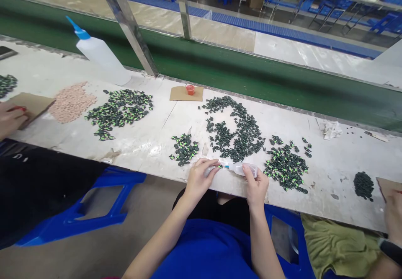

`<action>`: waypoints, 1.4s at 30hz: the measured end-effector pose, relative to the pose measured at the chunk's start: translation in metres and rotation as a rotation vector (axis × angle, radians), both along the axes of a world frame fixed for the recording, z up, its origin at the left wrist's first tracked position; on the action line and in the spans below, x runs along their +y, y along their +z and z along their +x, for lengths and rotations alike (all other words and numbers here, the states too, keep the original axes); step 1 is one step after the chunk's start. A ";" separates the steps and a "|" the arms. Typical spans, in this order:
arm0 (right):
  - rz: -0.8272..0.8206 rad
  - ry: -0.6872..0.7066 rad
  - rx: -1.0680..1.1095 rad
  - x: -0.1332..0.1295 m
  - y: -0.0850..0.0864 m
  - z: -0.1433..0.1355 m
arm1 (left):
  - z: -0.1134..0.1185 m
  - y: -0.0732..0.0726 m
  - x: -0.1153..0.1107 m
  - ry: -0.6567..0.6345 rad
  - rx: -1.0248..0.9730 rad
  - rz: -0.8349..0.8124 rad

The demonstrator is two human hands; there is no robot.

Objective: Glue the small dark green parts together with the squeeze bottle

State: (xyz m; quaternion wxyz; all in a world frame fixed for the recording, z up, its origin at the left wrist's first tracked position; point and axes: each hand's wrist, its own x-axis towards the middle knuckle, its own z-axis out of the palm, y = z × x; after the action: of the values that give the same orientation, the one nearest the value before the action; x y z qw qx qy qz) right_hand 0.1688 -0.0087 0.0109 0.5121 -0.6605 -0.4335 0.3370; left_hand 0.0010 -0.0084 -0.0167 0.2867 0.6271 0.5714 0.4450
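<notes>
Between the fingertips of my left hand [201,174] is a small dark-green piece [220,166] with a bright green patch; a whitish, see-through thing also shows among these fingers, its kind unclear. My right hand [256,182] grips a small translucent glue bottle [241,169], laid on its side, its blue tip pointing left at the piece. Whether tip and piece touch is too small to tell. Just beyond my left hand lies a small pile of black-and-green pieces [184,149]. Plain dark-green pieces [245,134] spread out ahead, and a larger black-and-green pile [286,166] sits right of my right hand.
A red cup [190,89] stands on cardboard [177,94] at the back. Left are another black-and-green pile [121,109], pink pieces [73,103] and a large white bottle [102,57]. Co-workers' hands [11,120] show at both sides. A green barrier [220,67] runs behind the table.
</notes>
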 end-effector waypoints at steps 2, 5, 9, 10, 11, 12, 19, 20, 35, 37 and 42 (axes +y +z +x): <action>0.005 0.009 0.019 0.000 0.001 0.000 | 0.000 0.001 0.000 -0.003 -0.001 -0.001; 0.005 0.028 0.037 -0.001 0.000 0.001 | 0.000 0.001 0.000 -0.003 -0.003 -0.009; 0.001 0.033 0.034 -0.001 -0.001 0.001 | -0.001 0.001 0.000 -0.005 -0.008 -0.015; -0.001 0.032 0.031 -0.001 -0.001 0.001 | -0.001 0.000 0.000 -0.005 -0.008 -0.017; -0.002 0.027 0.027 -0.001 -0.001 0.001 | -0.001 0.000 0.000 -0.002 -0.007 -0.017; -0.001 0.020 0.023 -0.001 -0.001 0.001 | -0.001 0.000 0.000 0.001 -0.006 -0.017; 0.084 -0.074 0.096 -0.005 -0.006 0.006 | -0.001 0.001 -0.001 -0.018 -0.007 -0.010; 0.109 -0.089 0.107 -0.006 -0.007 0.008 | -0.003 0.003 0.000 -0.038 -0.001 -0.018; 0.261 -0.108 -0.111 -0.002 -0.015 0.016 | -0.011 0.041 0.065 0.020 0.542 -0.160; 0.386 -0.163 -0.247 -0.009 -0.015 0.015 | -0.012 0.040 0.065 -0.010 0.559 -0.159; 0.665 -0.149 -0.465 -0.029 -0.010 -0.002 | -0.015 0.034 0.057 -0.011 0.535 -0.113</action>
State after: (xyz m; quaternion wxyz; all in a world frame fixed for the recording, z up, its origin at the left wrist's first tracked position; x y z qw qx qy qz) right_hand 0.1671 -0.0373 0.0010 0.6089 -0.5472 -0.5740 -0.0177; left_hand -0.0144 0.0484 0.0171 0.1627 0.7085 0.6473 0.2295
